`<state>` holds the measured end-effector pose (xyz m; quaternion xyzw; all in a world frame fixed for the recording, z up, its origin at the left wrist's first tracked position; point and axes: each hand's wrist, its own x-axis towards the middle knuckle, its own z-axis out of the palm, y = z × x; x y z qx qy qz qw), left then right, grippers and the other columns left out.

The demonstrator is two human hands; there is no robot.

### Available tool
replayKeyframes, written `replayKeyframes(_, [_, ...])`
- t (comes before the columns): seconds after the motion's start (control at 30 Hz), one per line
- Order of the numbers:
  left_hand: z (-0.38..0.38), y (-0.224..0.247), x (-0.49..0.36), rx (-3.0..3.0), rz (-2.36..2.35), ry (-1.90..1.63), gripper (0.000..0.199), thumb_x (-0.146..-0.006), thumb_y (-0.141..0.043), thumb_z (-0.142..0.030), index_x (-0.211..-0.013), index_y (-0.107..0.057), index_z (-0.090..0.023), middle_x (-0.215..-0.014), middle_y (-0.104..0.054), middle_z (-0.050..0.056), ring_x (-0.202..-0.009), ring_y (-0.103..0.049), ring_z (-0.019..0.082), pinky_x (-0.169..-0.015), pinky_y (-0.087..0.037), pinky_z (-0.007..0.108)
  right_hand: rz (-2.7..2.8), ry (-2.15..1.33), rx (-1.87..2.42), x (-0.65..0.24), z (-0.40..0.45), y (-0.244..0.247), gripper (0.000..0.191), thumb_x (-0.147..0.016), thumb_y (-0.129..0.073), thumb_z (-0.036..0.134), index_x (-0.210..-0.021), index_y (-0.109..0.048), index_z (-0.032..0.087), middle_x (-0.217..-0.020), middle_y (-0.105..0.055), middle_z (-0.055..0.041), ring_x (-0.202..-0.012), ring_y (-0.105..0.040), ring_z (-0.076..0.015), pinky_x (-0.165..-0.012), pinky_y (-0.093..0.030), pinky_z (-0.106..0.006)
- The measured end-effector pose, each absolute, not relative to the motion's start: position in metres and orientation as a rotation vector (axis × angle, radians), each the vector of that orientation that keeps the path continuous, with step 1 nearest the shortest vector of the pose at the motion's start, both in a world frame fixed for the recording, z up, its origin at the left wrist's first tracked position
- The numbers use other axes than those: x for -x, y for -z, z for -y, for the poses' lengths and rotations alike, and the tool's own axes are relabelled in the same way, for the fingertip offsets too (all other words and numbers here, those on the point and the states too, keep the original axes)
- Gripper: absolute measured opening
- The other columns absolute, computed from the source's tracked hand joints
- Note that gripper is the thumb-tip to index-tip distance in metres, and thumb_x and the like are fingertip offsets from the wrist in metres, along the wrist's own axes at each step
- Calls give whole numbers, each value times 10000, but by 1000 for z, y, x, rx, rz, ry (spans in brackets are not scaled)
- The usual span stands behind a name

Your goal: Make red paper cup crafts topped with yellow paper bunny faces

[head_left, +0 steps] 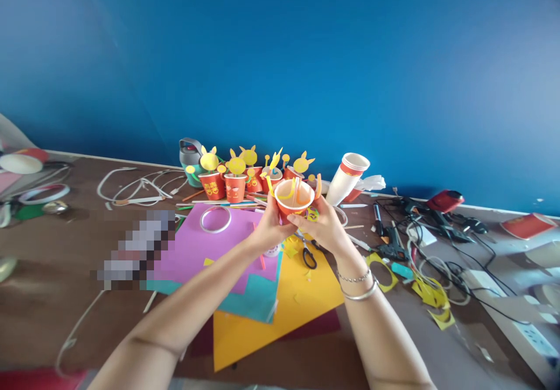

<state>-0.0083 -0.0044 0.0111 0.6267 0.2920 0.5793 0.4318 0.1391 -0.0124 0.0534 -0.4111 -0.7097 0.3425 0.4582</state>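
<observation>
Both hands hold one red paper cup [292, 203] above the table, its white inside facing me. My left hand [270, 226] grips its left side, and my right hand [318, 226] closes round the right side. Yellow and orange strips, which look like drinking straws, stick up at the cup's rim and inside it. Behind it stands a row of red paper cups [212, 187] with yellow paper animal heads [237, 166] rising from them. Below my right hand lie scissors [308, 256] with dark handles.
Purple paper [196, 244], teal paper [254, 296] and yellow paper [301, 308] overlap on the brown table. A tape roll [216, 219] lies on the purple sheet. A tilted stack of paper cups [345, 178] stands behind, right. Glue guns [396, 244], tangled cables and a power strip [531, 337] crowd the right.
</observation>
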Motion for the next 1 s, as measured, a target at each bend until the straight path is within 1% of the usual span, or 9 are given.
replayKeyframes(0.1, [-2,-14,20,-1586,-798,-1484,696,-765,-578,-233,-1407,-313,-290,-1294,-543,86,-1299,-460,269,-1032,-436,481,1759,-773,1127,-144,8,-55,551,-716,-737,417,-1197,-561,214,-1115,-690,-94,-1052,-636,-272,-898,-495,-403])
replayKeyframes(0.2, [-3,-28,34,-1658,-1082,-1706,528,-829,-542,-213,-1336,-434,-313,-1321,-526,65,-1296,-448,246,-1082,-372,500,1839,-585,1257,-148,6,-57,620,-700,-744,420,-1256,-527,248,-1165,-678,-95,-1099,-618,-310,-926,-459,-444])
replayKeyframes(0.3, [2,-44,42,-2120,-1298,-1688,154,-818,-641,-271,-967,-679,-265,-1346,-505,48,-1306,-399,275,-1097,-331,531,1971,-499,1360,-146,7,-56,627,-707,-736,411,-1272,-506,264,-1114,-701,-85,-1068,-636,-320,-934,-430,-471])
replayKeyframes(0.37, [5,-49,45,-2410,-1326,-1546,67,-798,-674,-257,-848,-718,-262,-1373,-495,39,-1336,-348,306,-1104,-294,569,2076,-456,1376,-143,10,-53,551,-728,-714,423,-1221,-534,253,-1059,-716,-80,-1025,-653,-310,-939,-410,-476])
replayKeyframes(0.53, [5,-46,45,-2710,-1314,-1173,76,-761,-693,-200,-709,-726,-245,-1421,-473,45,-1373,-293,363,-1112,-196,662,2273,-342,1325,-137,16,-50,416,-768,-681,431,-1102,-575,206,-1038,-712,-100,-1014,-646,-301,-966,-347,-482])
replayKeyframes(0.73, [1,-42,47,-2750,-1201,-1111,133,-761,-670,-210,-632,-698,-220,-1376,-502,69,-1384,-291,357,-1146,-149,645,2383,-424,1184,-136,18,-54,311,-810,-651,430,-1019,-595,207,-945,-725,-73,-948,-657,-273,-921,-367,-413])
replayKeyframes(0.83, [2,-45,50,-2849,-1119,-1029,182,-807,-611,-213,-641,-686,-202,-1409,-471,63,-1418,-227,350,-1164,-120,631,2425,-422,1223,-135,19,-55,278,-780,-685,416,-936,-612,198,-885,-718,-70,-901,-652,-269,-882,-382,-390])
replayKeyframes(0.93, [5,-50,51,-2939,-1062,-905,257,-859,-537,-208,-641,-669,-180,-1449,-433,74,-1434,-203,334,-1183,-127,587,2464,-460,1264,-133,20,-55,252,-727,-738,381,-843,-624,188,-792,-699,-52,-802,-645,-244,-824,-399,-356])
replayKeyframes(1.0, [7,-52,52,-2978,-1038,-843,291,-875,-520,-213,-619,-653,-171,-1466,-414,77,-1441,-193,327,-1190,-137,564,2462,-504,1254,-131,19,-55,253,-699,-762,366,-817,-632,184,-789,-697,-53,-790,-642,-241,-793,-409,-343])
